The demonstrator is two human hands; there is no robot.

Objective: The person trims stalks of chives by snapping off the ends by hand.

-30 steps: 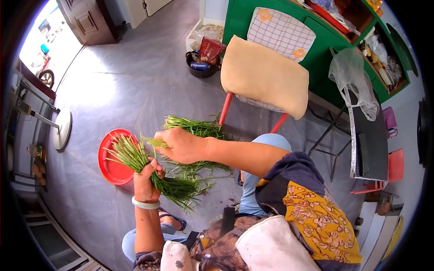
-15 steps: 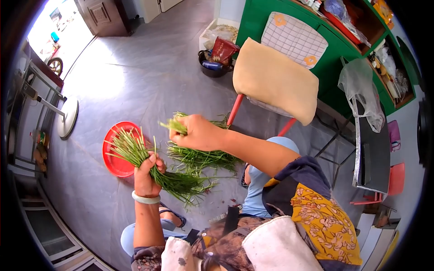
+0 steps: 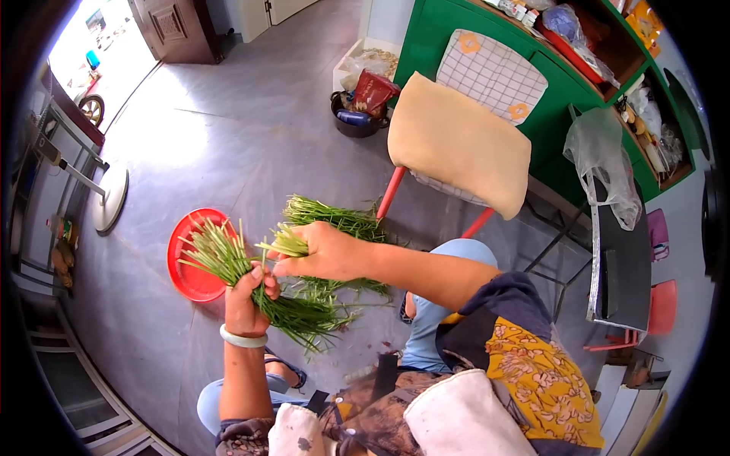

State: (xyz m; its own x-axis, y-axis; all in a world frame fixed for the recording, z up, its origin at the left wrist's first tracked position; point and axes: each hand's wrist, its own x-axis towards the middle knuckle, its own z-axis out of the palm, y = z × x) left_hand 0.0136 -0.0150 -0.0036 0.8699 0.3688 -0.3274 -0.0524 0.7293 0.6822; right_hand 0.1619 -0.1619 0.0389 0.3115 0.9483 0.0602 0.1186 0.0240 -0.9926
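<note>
Clutching a thick bunch of green stalks (image 3: 285,308), the left hand (image 3: 247,300) has its fingers clamped round the middle, near a red basin (image 3: 199,283). Close beside it, the right hand (image 3: 325,252) has its fingers tight on a smaller tuft (image 3: 289,244); I see more stalks (image 3: 342,219) heaped on the grey floor (image 3: 251,137).

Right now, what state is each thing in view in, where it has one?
Left hand: closed around green bunch
Right hand: closed on pale stalks
Loose greens: spread on floor
Red basin: upright
Wooden door: open
Black tub: uncovered, holding red packet
Clear bag: hanging
</note>
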